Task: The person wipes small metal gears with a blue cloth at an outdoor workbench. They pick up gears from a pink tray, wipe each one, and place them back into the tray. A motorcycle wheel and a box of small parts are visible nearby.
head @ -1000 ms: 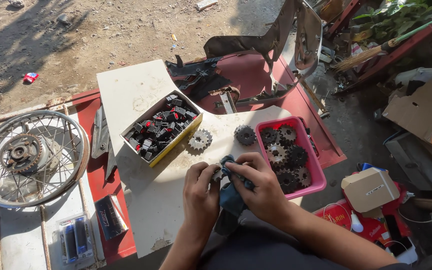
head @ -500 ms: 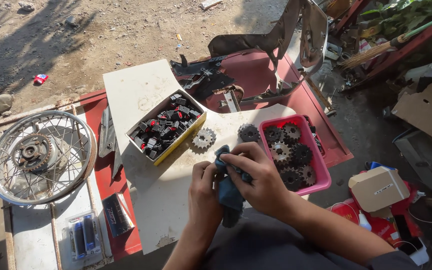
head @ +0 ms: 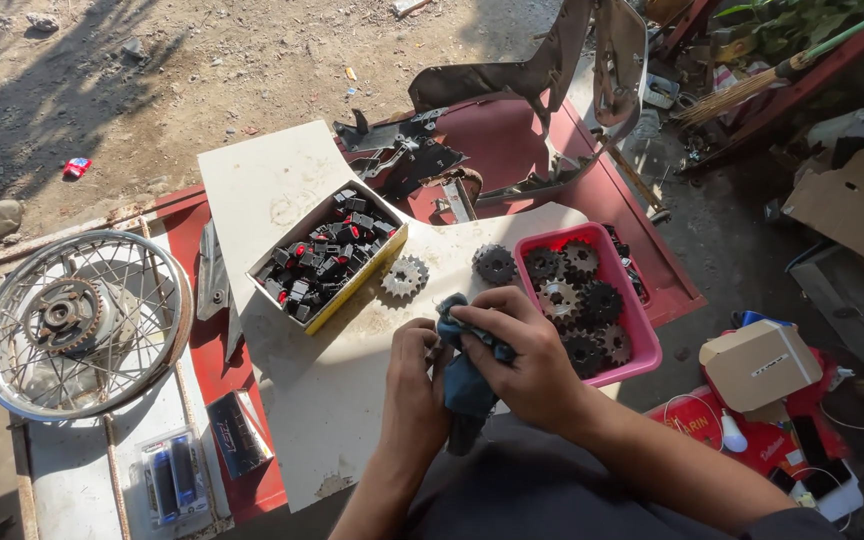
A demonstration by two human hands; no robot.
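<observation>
I had both hands together over the near part of the pale board [head: 352, 400], working a dark blue rag [head: 467, 385]. My right hand [head: 527, 365] was curled over the top of the rag, fingers closed tight on it, and the cloth hung down below my palm. My left hand [head: 414, 375] pressed in from the side with its fingers bent against the rag; whatever small part lay wrapped inside it I could not make out. Just beyond my knuckles two loose sprockets lay on the board, a light one [head: 405, 277] and a dark one [head: 495, 264]. To my right sat a pink tray [head: 642, 350] holding more sprockets, and to my left an open yellow box [head: 352, 290] full of small black and red parts. A spoked wheel [head: 82, 322] lay well off to the left, at the edge of the bench.
</observation>
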